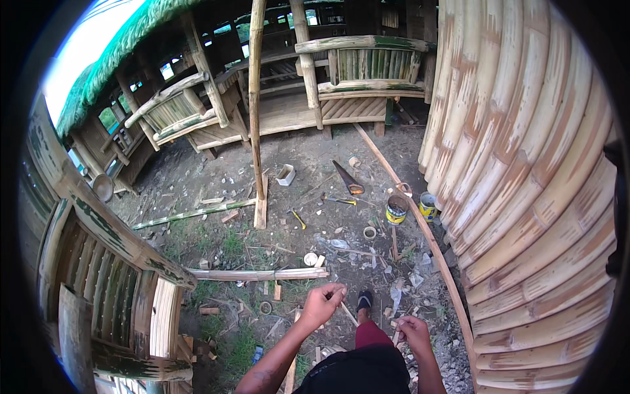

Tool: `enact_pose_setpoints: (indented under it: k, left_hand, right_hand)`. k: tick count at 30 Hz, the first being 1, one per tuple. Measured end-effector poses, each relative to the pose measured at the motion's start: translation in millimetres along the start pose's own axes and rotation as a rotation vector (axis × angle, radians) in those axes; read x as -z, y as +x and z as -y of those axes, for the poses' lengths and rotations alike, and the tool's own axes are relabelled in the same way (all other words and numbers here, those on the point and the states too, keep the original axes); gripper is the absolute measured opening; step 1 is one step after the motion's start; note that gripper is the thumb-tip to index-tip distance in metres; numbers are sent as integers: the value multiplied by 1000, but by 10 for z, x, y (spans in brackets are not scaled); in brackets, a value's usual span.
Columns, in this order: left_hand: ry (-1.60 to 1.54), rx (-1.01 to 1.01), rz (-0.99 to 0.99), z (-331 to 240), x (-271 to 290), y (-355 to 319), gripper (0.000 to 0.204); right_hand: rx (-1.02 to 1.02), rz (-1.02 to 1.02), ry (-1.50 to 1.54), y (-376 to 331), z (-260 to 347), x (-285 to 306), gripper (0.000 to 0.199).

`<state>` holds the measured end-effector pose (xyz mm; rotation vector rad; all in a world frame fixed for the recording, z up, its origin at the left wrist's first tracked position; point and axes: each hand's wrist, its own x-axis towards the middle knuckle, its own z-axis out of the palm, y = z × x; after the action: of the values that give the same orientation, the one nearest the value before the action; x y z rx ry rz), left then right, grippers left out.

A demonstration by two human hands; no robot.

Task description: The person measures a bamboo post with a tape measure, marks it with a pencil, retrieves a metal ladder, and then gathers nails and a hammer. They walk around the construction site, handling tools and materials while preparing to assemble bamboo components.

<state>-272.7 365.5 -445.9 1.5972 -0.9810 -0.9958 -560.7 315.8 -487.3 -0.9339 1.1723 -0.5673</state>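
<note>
Ground-level work in a yard among bamboo structures. The left hand (321,306) is raised in front of the body, thumb and fingers pinched on the upper end of a thin pale strip (350,314), which slants down toward the sandalled foot (364,301). The right hand (416,333) hangs lower, beside the maroon-clad knee, its fingers curled together; a slim pale piece seems to lie at their tips, but I cannot tell whether they grip it. Step in hand, as judged: handling the strip between the hands, clear of the ground. The next move would call for a firm pinch near the end and a controlled angle, since so slender a piece probably flexes. Beyond, on the dirt, lie a handsaw (348,178), a yellow-handled hammer (339,200) and a smaller yellow-handled tool (298,218) (head type unclear at this size), all out of reach from this stance. A yellow-labelled bucket (396,210) stands just beside a long wooden batten (436,252); split bamboo lengths (259,274) lie ahead and to the left, and a bamboo-slat wall (525,190) rises at right.
</note>
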Motion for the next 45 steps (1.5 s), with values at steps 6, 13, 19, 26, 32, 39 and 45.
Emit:
enact_pose_setpoints:
  k: [6, 13, 19, 26, 32, 39, 45]
  left_hand:
    - [-76, 183, -153, 36, 792, 1946, 21]
    - [-156, 331, -362, 541, 1653, 4208, 20]
    - [-170, 550, -276, 1402, 2334, 7097, 20]
    - [-543, 456, -622, 2289, 3290, 10050, 17]
    - [-820, 714, -986, 3785, 4110, 11142, 8]
    - [-227, 1139, -1106, 6016, 4797, 11743, 32]
    - [857, 948, -389, 7356, 5610, 12271, 55]
  right_hand:
    - [176, 257, -310, 2595, 1874, -1056, 18]
    - [238, 459, -414, 5457, 3315, -2601, 18]
    - [-113, 395, -242, 8083, 3351, -3763, 15]
    - [-48, 509, -420, 10689, 3286, -5412, 15]
    - [-209, 575, -593, 12410, 2716, -6716, 16]
    - [-396, 648, -977, 14148, 1372, -7605, 13]
    - [-499, 718, -1058, 15357, 561, -7688, 15]
